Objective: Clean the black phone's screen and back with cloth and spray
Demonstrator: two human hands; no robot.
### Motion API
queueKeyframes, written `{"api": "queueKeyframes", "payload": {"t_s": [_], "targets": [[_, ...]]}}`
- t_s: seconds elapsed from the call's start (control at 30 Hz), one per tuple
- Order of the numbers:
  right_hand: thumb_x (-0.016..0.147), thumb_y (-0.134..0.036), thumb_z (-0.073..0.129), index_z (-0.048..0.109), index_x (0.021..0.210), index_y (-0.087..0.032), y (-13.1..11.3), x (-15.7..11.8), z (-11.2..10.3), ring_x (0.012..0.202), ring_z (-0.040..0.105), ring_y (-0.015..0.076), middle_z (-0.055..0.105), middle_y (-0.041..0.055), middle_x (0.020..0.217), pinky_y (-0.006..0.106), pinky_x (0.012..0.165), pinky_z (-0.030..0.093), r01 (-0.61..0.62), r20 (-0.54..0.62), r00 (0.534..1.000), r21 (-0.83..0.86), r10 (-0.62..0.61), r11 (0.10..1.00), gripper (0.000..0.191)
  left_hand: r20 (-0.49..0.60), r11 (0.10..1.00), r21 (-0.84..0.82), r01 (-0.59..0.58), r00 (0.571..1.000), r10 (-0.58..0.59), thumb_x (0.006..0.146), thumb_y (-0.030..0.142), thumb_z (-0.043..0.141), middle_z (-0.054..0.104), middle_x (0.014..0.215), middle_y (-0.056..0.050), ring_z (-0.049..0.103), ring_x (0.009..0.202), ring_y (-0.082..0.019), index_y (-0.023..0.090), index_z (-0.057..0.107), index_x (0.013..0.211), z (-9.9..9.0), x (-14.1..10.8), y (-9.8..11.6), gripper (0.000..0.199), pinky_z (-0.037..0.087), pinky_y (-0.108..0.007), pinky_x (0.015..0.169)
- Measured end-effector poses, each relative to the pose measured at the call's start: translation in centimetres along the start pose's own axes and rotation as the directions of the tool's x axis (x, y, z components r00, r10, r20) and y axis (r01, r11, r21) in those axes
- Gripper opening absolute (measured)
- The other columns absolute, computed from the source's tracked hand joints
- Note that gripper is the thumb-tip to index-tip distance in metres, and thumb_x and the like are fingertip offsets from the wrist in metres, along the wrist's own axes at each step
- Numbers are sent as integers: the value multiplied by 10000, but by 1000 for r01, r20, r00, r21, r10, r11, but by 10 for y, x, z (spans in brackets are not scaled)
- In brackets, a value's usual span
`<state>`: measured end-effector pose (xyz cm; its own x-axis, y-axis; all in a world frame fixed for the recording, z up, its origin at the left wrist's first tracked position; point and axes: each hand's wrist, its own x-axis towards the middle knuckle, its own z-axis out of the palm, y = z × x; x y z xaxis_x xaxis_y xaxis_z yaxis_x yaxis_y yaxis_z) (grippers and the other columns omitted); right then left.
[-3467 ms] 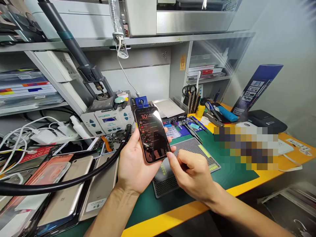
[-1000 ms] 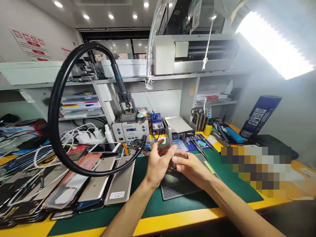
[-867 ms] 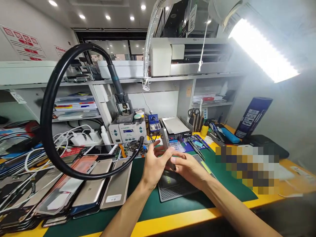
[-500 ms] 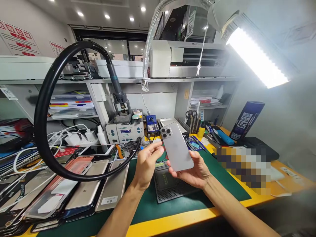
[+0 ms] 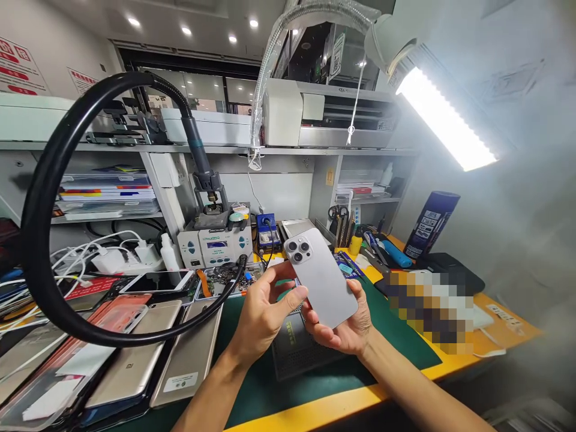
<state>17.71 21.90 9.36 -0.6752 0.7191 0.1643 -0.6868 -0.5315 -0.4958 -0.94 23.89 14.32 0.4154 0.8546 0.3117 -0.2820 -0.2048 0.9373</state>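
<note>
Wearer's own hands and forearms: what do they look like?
The left hand and right hand are bare: no gloves, and no rings, watch or bracelet in sight. Left forearm and right forearm show no sleeves, cables or clear markings.

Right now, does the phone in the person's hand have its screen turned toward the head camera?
No, the phone in the right hand shows its plain grey back and camera lenses.
</note>
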Motion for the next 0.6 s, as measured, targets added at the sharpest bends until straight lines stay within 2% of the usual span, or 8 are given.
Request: {"api": "queueKeyframes", "payload": {"t_s": [0.1, 0.23, 0.3, 0.4, 0.47, 0.53, 0.6], "targets": [[658, -721, 600, 591, 1110, -19, 2, -1, -2, 613, 575, 169, 693, 144, 865, 219, 426, 318, -20, -9, 1000, -11, 20, 1000, 835, 59, 994, -100, 51, 997, -46, 831, 326, 742, 671, 1199, -84, 618, 1102, -238, 208, 615, 1247, 0, -1, 0, 451, 499, -319, 918], [651, -743, 528, 613, 1067, -32, 2, -2, 0, 564, 548, 152, 675, 117, 831, 229, 419, 264, -60, -57, 997, -60, 56, 996, 828, 137, 981, -176, 78, 989, -54, 832, 273, 747, 664, 1193, -69, 626, 1079, -210, 235, 612, 1248, -1, -1, 0, 439, 515, -264, 852], [650, -764, 495, 617, 1054, -33, 2, 0, 1, 531, 532, 143, 664, 104, 813, 231, 411, 237, -74, -55, 996, -65, 71, 995, 844, 166, 977, -193, 88, 985, -56, 837, 272, 742, 681, 1118, -62, 649, 942, -176, 237, 625, 1231, -2, 0, 1, 413, 526, -250, 774], [609, -807, 499, 617, 1013, -38, 8, 5, 6, 489, 481, 129, 638, 91, 768, 234, 390, 189, -107, -26, 994, -22, 106, 994, 876, 259, 964, -233, 131, 964, -68, 814, 318, 759, 701, 892, -47, 628, 698, -134, 202, 671, 1125, -6, 0, 2, 344, 520, -249, 659], [586, -806, 523, 616, 982, -46, 17, 9, 13, 488, 436, 117, 614, 76, 742, 235, 384, 162, -156, 17, 988, 43, 155, 987, 862, 323, 950, -254, 183, 942, -95, 771, 349, 788, 700, 793, -38, 612, 618, -124, 186, 697, 1058, -9, -1, 4, 342, 512, -246, 625], [578, -794, 537, 614, 967, -55, 28, 14, 21, 492, 391, 106, 587, 57, 723, 233, 387, 139, -195, 71, 980, 113, 188, 974, 839, 335, 941, -251, 226, 933, -134, 724, 380, 817, 738, 878, -62, 649, 660, -149, 189, 716, 1076, -12, -3, 5, 413, 535, -266, 669], [577, -801, 523, 615, 956, -61, 39, 19, 29, 497, 363, 103, 563, 46, 710, 234, 395, 127, -190, 89, 980, 160, 177, 969, 837, 297, 939, -252, 234, 942, -155, 674, 429, 840, 739, 1133, -104, 704, 907, -245, 199, 719, 1158, -15, -6, 6, 549, 559, -330, 843]]}}
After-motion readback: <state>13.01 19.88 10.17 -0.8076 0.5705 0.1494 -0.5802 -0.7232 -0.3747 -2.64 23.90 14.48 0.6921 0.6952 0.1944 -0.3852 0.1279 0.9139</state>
